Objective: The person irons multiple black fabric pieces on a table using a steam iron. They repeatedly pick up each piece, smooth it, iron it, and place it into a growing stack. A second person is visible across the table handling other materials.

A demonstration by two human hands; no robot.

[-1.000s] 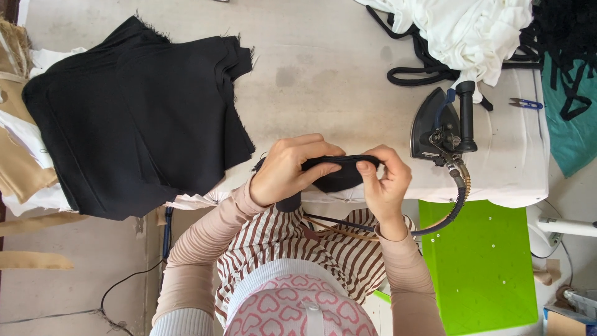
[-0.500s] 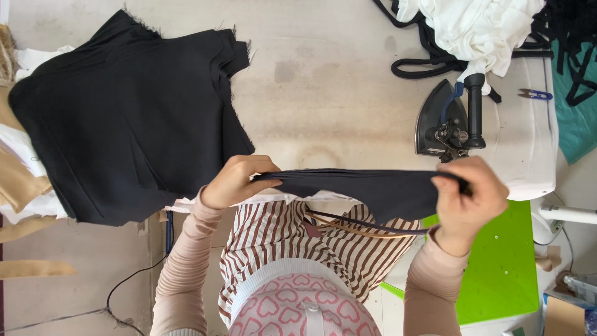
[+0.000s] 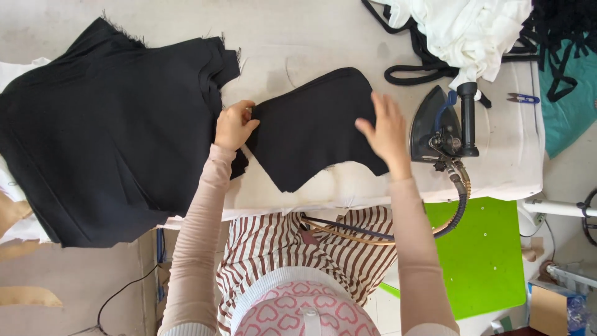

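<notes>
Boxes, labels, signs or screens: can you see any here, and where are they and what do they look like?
Cardboard box: bottom right corner, on the floor beside the green board; brown, squarish, partly cut off by the picture's edge.
Clear wrapped bundle: right beside the box at the edge; shiny, bluish; too small to tell what it is.
No labels, signs or screens show.

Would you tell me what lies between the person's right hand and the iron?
Nothing: in the head view only bare table padding separates the right hand from the iron.
</notes>
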